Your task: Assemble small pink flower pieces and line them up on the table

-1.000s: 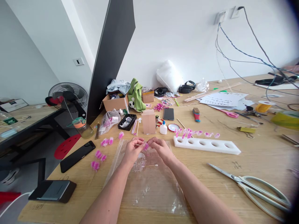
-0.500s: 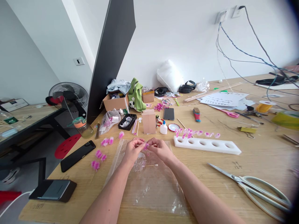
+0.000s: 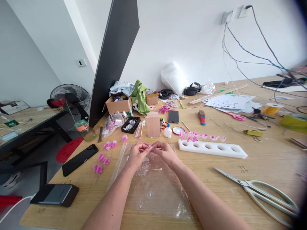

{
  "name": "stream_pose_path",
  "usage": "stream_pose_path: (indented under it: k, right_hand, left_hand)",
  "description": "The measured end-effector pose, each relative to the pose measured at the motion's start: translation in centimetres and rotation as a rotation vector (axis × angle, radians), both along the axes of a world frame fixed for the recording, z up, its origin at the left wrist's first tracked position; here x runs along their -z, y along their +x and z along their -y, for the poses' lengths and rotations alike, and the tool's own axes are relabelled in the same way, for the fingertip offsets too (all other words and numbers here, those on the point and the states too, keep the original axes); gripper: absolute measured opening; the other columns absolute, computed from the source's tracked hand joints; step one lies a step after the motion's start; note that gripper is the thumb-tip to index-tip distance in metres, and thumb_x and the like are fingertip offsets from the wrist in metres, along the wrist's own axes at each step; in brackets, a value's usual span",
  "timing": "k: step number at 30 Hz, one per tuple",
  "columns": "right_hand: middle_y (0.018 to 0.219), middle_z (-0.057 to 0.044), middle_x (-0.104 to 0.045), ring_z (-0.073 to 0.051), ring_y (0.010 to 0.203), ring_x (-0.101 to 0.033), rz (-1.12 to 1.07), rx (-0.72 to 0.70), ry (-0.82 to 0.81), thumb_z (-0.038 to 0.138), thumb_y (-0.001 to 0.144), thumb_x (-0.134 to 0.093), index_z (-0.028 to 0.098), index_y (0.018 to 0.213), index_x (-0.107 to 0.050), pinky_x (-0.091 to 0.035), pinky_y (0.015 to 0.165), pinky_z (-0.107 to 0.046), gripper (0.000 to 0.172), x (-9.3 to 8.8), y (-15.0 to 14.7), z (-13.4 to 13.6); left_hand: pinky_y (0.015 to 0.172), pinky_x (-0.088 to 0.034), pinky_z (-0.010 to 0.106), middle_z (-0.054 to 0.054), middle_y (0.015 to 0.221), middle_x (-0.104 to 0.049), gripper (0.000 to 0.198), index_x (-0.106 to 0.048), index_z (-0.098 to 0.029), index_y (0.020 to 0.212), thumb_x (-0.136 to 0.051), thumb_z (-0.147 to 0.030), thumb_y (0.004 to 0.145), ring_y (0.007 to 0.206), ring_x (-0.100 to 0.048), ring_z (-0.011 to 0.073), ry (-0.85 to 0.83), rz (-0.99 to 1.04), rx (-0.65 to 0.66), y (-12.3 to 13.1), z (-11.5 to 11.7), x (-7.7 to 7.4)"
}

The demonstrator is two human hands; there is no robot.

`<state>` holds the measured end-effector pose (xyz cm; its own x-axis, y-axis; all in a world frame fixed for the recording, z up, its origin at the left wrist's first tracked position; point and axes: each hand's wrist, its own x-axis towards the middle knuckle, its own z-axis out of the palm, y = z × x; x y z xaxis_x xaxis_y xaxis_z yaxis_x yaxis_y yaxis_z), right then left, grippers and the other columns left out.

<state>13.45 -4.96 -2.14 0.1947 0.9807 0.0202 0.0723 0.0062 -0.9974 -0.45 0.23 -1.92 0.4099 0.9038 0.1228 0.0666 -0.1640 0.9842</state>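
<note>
My left hand and my right hand meet fingertip to fingertip above a clear plastic bag lying flat. Pinched between them is a small pink piece, mostly covered by the fingers; its kind is too small to make out. Under the hands, on the bag, a clump of clear bits lies beside a cotton swab. Fluffy pink pieces are scattered left of the bag. To the right, a white foam block with round holes has small pink flowers along its back edge.
Large scissors lie at the right. A black phone and a dark device are at the left edge. Behind the hands stand a cardboard piece, a glue bottle, and a black tray.
The fingertips have closed further over the pink piece, so less of it shows. Both hands stay in nearly the same place; nothing else has visibly moved.
</note>
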Motion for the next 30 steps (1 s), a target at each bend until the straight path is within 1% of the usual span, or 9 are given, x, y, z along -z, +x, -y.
stream_pose_path:
  k: [6, 10, 13, 16, 18, 24, 27, 30]
  right_hand:
    - [0.072, -0.003, -0.062, -0.016, 0.068, -0.054, 0.005, -0.001, 0.001, 0.037, 0.068, -0.061, 0.013, 0.073, -0.064, -0.04, 0.065, -0.027, 0.025, -0.04, 0.02, 0.07]
    - [0.071, -0.003, -0.062, -0.017, 0.071, -0.054, 0.03, 0.002, 0.011, 0.039, 0.073, -0.054, 0.013, 0.07, -0.065, -0.038, 0.067, -0.027, 0.028, -0.32, 0.14, 0.19]
    - [0.069, -0.002, -0.06, -0.016, 0.069, -0.052, 0.059, -0.011, -0.014, 0.046, 0.075, -0.055, 0.013, 0.068, -0.065, -0.036, 0.063, -0.026, 0.035, -0.38, 0.12, 0.25]
    - [0.063, 0.0, -0.056, -0.014, 0.061, -0.048, 0.071, -0.056, -0.028, 0.052, 0.071, -0.06, 0.014, 0.062, -0.062, -0.033, 0.057, -0.025, 0.039, -0.27, -0.02, 0.25]
    - [0.061, 0.0, -0.054, -0.013, 0.059, -0.047, 0.07, -0.07, -0.014, 0.052, 0.069, -0.062, 0.014, 0.06, -0.06, -0.032, 0.055, -0.024, 0.039, -0.17, -0.11, 0.22]
    - [0.059, 0.001, -0.052, -0.012, 0.057, -0.044, 0.02, -0.077, -0.008, 0.052, 0.067, -0.064, 0.014, 0.061, -0.059, -0.032, 0.054, -0.023, 0.039, -0.17, -0.07, 0.16]
    - [0.057, 0.001, -0.052, -0.012, 0.056, -0.045, 0.004, -0.103, -0.028, 0.052, 0.069, -0.062, 0.014, 0.06, -0.058, -0.032, 0.053, -0.023, 0.039, -0.31, -0.04, 0.26]
    - [0.055, 0.0, -0.052, -0.012, 0.056, -0.046, -0.017, -0.138, -0.054, 0.052, 0.07, -0.06, 0.014, 0.061, -0.058, -0.033, 0.053, -0.023, 0.039, -0.32, -0.1, 0.38]
  left_hand:
    - [0.069, -0.045, 0.026, 0.008, 0.09, -0.063, 0.023, -0.069, -0.014, 0.06, -0.074, -0.037, 0.063, 0.082, -0.058, 0.0187, -0.035, 0.046, -0.026, -0.05, -0.25, 0.25]
    - [0.065, -0.043, 0.025, 0.007, 0.085, -0.064, 0.024, -0.069, -0.014, 0.061, -0.073, -0.038, 0.064, 0.073, -0.057, 0.0152, -0.061, 0.077, -0.015, -0.02, -0.4, 0.41]
    - [0.063, -0.042, 0.024, 0.007, 0.085, -0.064, 0.025, -0.069, -0.014, 0.062, -0.073, -0.038, 0.064, 0.069, -0.056, 0.0136, -0.061, 0.1, -0.018, 0.02, -0.51, 0.59]
    - [0.062, -0.043, 0.023, 0.007, 0.086, -0.064, 0.024, -0.069, -0.014, 0.06, -0.073, -0.037, 0.064, 0.07, -0.056, 0.0138, -0.062, 0.114, -0.024, 0.05, -0.57, 0.71]
    - [0.063, -0.043, 0.023, 0.006, 0.085, -0.064, 0.023, -0.069, -0.014, 0.06, -0.073, -0.036, 0.064, 0.072, -0.056, 0.0143, -0.061, 0.115, -0.026, 0.06, -0.57, 0.72]
    - [0.064, -0.042, 0.023, 0.005, 0.082, -0.064, 0.021, -0.069, -0.014, 0.061, -0.073, -0.035, 0.064, 0.071, -0.056, 0.0139, -0.06, 0.109, -0.041, 0.07, -0.51, 0.62]
    - [0.063, -0.043, 0.023, 0.005, 0.082, -0.064, 0.022, -0.069, -0.014, 0.061, -0.074, -0.036, 0.063, 0.071, -0.057, 0.014, -0.063, 0.124, -0.041, 0.11, -0.54, 0.67]
    - [0.06, -0.043, 0.024, 0.006, 0.081, -0.065, 0.025, -0.068, -0.014, 0.061, -0.075, -0.038, 0.061, 0.067, -0.057, 0.0138, -0.1, 0.153, -0.036, 0.17, -0.55, 0.76]
